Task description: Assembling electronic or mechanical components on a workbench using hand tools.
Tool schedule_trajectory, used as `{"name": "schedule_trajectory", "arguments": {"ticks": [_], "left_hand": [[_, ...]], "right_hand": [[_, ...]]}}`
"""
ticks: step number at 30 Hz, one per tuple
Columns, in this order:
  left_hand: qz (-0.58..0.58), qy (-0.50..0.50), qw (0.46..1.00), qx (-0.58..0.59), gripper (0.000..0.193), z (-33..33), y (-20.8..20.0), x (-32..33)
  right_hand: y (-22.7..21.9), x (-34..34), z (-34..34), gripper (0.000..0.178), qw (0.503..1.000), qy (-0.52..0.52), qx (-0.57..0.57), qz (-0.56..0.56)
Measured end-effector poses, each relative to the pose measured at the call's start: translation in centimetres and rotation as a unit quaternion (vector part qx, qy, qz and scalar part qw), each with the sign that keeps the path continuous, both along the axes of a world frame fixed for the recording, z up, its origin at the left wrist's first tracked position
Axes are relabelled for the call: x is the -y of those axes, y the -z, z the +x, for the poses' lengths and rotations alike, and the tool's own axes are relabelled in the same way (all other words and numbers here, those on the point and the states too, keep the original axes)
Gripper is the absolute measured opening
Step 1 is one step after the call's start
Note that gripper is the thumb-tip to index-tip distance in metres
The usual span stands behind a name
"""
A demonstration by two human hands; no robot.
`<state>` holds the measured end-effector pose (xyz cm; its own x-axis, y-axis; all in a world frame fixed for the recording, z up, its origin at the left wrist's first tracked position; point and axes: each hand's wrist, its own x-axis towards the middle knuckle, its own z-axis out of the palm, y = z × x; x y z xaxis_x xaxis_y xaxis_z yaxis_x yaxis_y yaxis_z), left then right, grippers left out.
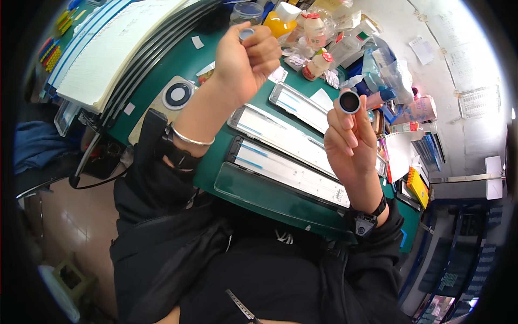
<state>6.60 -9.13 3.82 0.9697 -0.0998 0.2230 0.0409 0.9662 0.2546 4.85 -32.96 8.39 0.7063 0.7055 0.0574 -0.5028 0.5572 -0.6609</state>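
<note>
My left hand (245, 62) is raised over the green table, fingers curled. Between its thumb and forefinger sits a small grey round piece (247, 34), mostly covered by the fingers. On the right, my right hand (349, 137) pinches a small round lens-like piece (349, 101), dark inside a silver rim, its face turned up toward me. The two pieces are held well apart. Below and between my hands lie several long narrow cases, among them a white one with blue strips (291, 175) and another white one (286, 139).
A large open notebook (108, 59) rests on a black rack at the left. Near my left forearm, a round dark-ringed disc (178, 95) lies on a beige pad. Small bottles (317, 66) and plastic bags crowd the back, and a pink cup (423, 108) stands by the wall.
</note>
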Motion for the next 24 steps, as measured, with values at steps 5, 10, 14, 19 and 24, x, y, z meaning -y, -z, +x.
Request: {"name": "schedule_trajectory", "arguments": {"ticks": [5,10,14,19,24], "left_hand": [[-0.023,-0.052,0.998,0.012,0.039,0.5,0.3,-0.9],[-0.011,-0.028,1.0,-0.001,0.038,0.5,0.4,-0.4],[-0.003,-0.06,0.998,0.011,0.037,0.5,0.5,-0.7],[0.008,-0.075,0.997,-0.011,0.036,0.4,0.5,-0.4],[0.018,-0.08,0.997,-0.014,0.036,0.5,0.7,-0.3]], "right_hand": [[0.5,-1.3,-1.1,0.036,0.998,-0.056,0.003,-0.012],[0.9,-1.9,-1.5,0.037,0.988,-0.152,0.005,0.035],[0.9,-2.1,-2.3,0.035,0.995,-0.101,-0.024,0.006],[1.0,-2.0,-2.3,0.031,0.992,-0.122,-0.022,0.039],[1.2,-2.4,-2.6,0.021,0.991,-0.119,-0.001,0.066]]}}
